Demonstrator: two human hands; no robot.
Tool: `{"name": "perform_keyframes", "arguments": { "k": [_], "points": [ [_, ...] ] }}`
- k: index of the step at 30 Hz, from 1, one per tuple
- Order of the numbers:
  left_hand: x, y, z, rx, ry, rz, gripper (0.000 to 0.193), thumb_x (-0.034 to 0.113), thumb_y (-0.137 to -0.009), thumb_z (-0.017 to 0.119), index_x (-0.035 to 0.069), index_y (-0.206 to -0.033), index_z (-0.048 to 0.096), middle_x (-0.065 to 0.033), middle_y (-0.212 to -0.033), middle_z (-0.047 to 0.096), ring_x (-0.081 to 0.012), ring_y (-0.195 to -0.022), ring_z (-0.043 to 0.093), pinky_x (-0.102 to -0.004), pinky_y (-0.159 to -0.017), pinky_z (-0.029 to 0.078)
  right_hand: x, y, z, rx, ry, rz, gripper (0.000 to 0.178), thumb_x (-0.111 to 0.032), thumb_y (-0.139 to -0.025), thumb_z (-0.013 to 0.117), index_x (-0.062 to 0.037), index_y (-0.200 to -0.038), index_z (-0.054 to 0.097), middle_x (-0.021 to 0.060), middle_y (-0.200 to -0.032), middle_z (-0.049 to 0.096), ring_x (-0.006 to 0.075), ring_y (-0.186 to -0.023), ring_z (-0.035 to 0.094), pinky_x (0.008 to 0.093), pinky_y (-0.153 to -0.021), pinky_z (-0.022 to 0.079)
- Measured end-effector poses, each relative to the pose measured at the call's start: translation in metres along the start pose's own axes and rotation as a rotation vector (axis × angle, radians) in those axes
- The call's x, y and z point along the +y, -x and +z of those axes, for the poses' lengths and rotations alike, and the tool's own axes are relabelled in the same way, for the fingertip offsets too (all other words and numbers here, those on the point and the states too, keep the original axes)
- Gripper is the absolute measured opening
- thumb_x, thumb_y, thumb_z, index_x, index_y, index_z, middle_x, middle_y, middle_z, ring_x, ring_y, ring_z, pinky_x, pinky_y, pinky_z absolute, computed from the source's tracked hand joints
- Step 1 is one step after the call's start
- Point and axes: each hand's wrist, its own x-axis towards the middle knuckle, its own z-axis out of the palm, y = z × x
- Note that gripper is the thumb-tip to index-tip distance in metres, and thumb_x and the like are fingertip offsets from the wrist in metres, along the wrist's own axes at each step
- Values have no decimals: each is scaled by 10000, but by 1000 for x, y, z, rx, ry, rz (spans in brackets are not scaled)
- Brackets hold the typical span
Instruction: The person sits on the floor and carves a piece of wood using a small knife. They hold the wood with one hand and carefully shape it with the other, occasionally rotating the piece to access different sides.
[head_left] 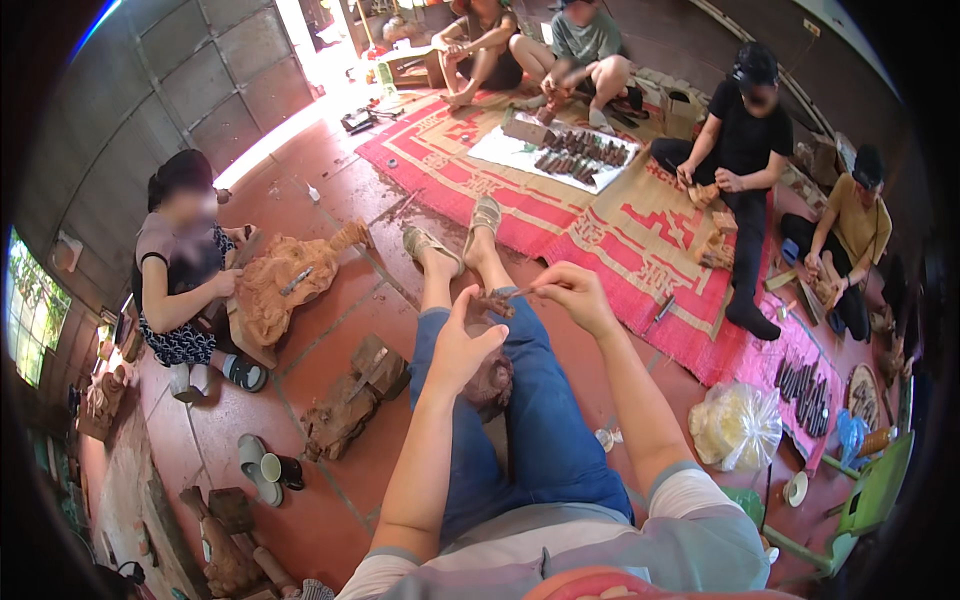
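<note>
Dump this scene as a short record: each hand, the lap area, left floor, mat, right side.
left_hand: left hand holds small brown piece
right_hand: right hand pinches thin tool, its tip at the piece
between_legs: rounded brown object, partly hidden by the left hand
floor_left: rough wood block; grey slippers; dark cup
mat: red-and-tan mat, white sheet bearing dark pieces
right_side: clear plastic bag; green chair

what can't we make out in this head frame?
All in the head view:
Small brown piece at left hand: fine shape, too small and partly covered by that hand.
Thin tool in right hand: tip, too small; rear end, hidden by that hand.
Clear bag: contents, obscured by crinkled plastic.
</note>
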Motion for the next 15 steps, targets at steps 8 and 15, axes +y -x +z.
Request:
{"name": "perform_keyframes", "arguments": {
  "k": [8, 15],
  "points": [
    [91, 63, 31, -180, 207, 703, 146, 110, -855, 617, 32, -972, 579, -163, -1050, 585, -257, -852, 602, -395, -754, 491, -19, 17, 20, 132, -282, -92, 69, 44, -822, 638, 30, -886, 660, 55, -884, 603, 131, -781, 621, 250, -712, 521],
    [206, 93, 95, -271, 1285, 1251, 226, 188, -953, 520, 42, -1032, 672, -117, -990, 634, -236, -786, 595, -330, -682, 480, 7, 44, -2, 283, -210, -11, 90, -16, -896, 581, 2, -960, 641, 77, -967, 605, 132, -836, 603, 293, -726, 558]
  ]
}}
